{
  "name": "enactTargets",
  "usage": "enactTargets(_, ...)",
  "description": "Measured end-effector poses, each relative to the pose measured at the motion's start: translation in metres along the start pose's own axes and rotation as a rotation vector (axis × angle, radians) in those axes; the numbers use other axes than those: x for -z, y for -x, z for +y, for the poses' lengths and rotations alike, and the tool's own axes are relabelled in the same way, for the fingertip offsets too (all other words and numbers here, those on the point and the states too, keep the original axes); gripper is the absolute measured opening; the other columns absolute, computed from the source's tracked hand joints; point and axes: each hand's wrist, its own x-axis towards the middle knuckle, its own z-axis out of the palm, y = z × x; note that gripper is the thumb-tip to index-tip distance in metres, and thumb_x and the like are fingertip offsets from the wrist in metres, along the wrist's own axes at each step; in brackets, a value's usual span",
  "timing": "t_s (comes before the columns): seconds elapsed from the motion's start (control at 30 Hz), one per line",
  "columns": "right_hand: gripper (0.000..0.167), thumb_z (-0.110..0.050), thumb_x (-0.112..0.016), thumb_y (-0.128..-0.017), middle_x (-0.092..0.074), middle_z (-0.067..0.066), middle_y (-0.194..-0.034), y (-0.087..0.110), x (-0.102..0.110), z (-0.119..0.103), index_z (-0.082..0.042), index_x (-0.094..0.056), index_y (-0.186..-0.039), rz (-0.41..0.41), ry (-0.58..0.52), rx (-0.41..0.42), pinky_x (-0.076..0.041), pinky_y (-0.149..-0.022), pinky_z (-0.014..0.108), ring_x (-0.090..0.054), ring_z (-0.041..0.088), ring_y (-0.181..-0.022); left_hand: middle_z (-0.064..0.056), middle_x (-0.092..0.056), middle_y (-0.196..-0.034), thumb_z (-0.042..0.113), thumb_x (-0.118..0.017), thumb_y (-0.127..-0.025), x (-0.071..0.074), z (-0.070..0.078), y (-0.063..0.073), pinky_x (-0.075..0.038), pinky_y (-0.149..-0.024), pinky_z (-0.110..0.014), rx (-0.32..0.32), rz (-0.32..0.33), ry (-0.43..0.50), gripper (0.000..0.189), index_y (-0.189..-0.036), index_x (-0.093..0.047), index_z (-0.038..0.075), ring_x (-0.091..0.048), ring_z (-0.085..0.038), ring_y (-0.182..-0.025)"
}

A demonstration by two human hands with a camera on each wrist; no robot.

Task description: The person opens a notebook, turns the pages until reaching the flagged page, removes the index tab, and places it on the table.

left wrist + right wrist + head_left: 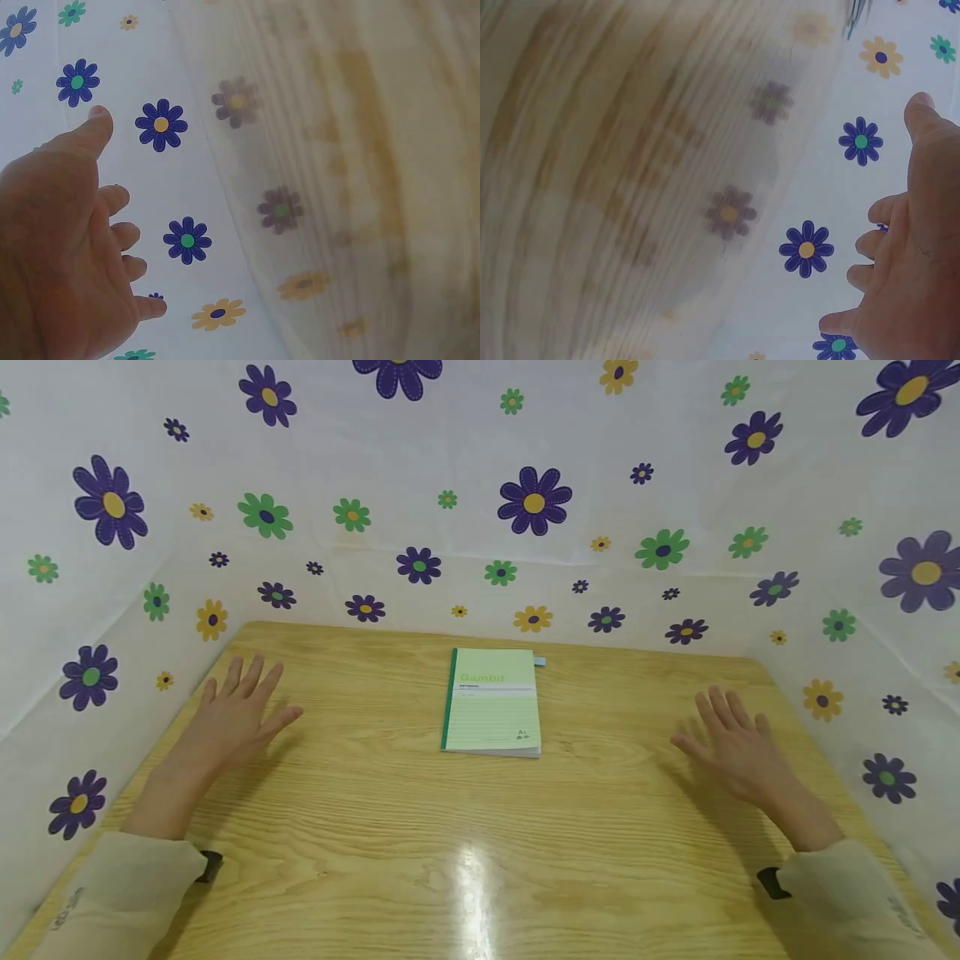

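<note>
A light green notebook with a dark green spine lies closed towards the far side of the wooden table. At its upper right edge a small pale blue tab sticks out. My left hand is spread over the left part of the table, fingers apart, holding nothing. On the right side my right hand is likewise spread and holds nothing. Both hands are apart from the notebook. In the wrist views the left palm and right palm show with fingers extended.
White cloth printed with purple, green and yellow flowers stands behind the table and along both sides. Dark bands show at the cuffs of the light sleeves. A bright reflection lies on the near tabletop.
</note>
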Motion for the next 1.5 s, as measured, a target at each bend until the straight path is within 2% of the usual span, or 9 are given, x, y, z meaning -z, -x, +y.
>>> enactTargets(0.1, 0.092, -0.057, -0.043, -0.107, 0.004, 0.031, -0.167, -0.003, -0.003, -0.005, 0.007, -0.008, -0.162, -0.004, -0.017, 0.007, -0.001, -0.112, 0.080, 0.005, 0.052, -0.153, -0.032, 0.002, -0.167, 0.061, -0.037, -0.107, 0.000, 0.003, -0.001, 0.000, -0.115, -0.077, -0.001, 0.007, 0.001, 0.088, -0.164, -0.013, -0.002, 0.008, -0.054, -0.151)
enactTargets(0.37, 0.092, -0.057, -0.044, -0.107, 0.004, 0.030, -0.168, -0.008, -0.006, -0.015, 0.007, -0.008, -0.162, 0.008, -0.039, 0.024, 0.000, -0.114, 0.077, 0.008, 0.050, -0.153, -0.030, 0.004, -0.168, 0.063, -0.034, -0.107, -0.005, 0.011, -0.008, 0.000, -0.115, -0.077, -0.017, -0.010, -0.001, 0.088, -0.165, -0.012, 0.000, 0.014, -0.048, -0.152)
enactTargets(0.63, 0.094, -0.059, -0.043, -0.106, 0.006, 0.029, -0.168, -0.014, -0.004, -0.027, 0.007, -0.006, -0.162, 0.000, -0.051, 0.028, 0.003, -0.116, 0.075, 0.010, 0.048, -0.154, -0.029, 0.003, -0.168, 0.062, -0.034, -0.107, -0.007, 0.026, -0.017, 0.002, -0.116, -0.075, -0.037, -0.026, -0.004, 0.087, -0.165, -0.012, 0.002, 0.011, -0.050, -0.153)
enactTargets(0.77, 0.093, -0.059, -0.042, -0.107, 0.006, 0.028, -0.168, -0.018, -0.005, -0.034, 0.006, -0.007, -0.162, 0.006, -0.058, 0.042, 0.003, -0.117, 0.073, 0.010, 0.047, -0.154, -0.030, 0.000, -0.168, 0.062, -0.035, -0.107, -0.008, 0.038, -0.024, 0.002, -0.117, -0.073, -0.062, -0.020, -0.002, 0.087, -0.165, -0.011, 0.002, 0.008, -0.050, -0.154)
enactTargets(1.03, 0.092, -0.060, -0.042, -0.106, 0.004, 0.027, -0.169, -0.027, -0.010, -0.051, 0.005, -0.008, -0.163, 0.004, -0.061, 0.070, -0.002, -0.118, 0.073, 0.008, 0.045, -0.155, -0.023, 0.002, -0.170, 0.061, -0.038, -0.107, -0.014, 0.068, -0.039, -0.001, -0.119, -0.072, -0.131, -0.017, -0.016, 0.086, -0.165, -0.014, 0.003, 0.007, -0.045, -0.155)
enactTargets(1.17, 0.091, -0.059, -0.043, -0.107, -0.001, 0.029, -0.169, -0.031, -0.012, -0.060, 0.006, -0.011, -0.163, 0.011, -0.061, 0.092, -0.004, -0.118, 0.073, 0.003, 0.047, -0.155, -0.022, 0.002, -0.171, 0.060, -0.040, -0.107, -0.018, 0.083, -0.045, -0.002, -0.120, -0.070, -0.144, -0.027, -0.001, 0.085, -0.166, -0.013, 0.004, 0.010, -0.041, -0.156)
enactTargets(1.5, 0.088, -0.054, -0.047, -0.107, -0.004, 0.025, -0.170, -0.045, -0.022, -0.086, 0.006, -0.014, -0.162, 0.029, -0.061, 0.170, -0.010, -0.118, 0.072, -0.003, 0.046, -0.156, -0.020, -0.003, -0.171, 0.060, -0.040, -0.107, -0.030, 0.116, -0.058, -0.006, -0.122, -0.066, -0.185, -0.041, 0.033, 0.087, -0.165, -0.012, 0.003, 0.003, -0.040, -0.157)
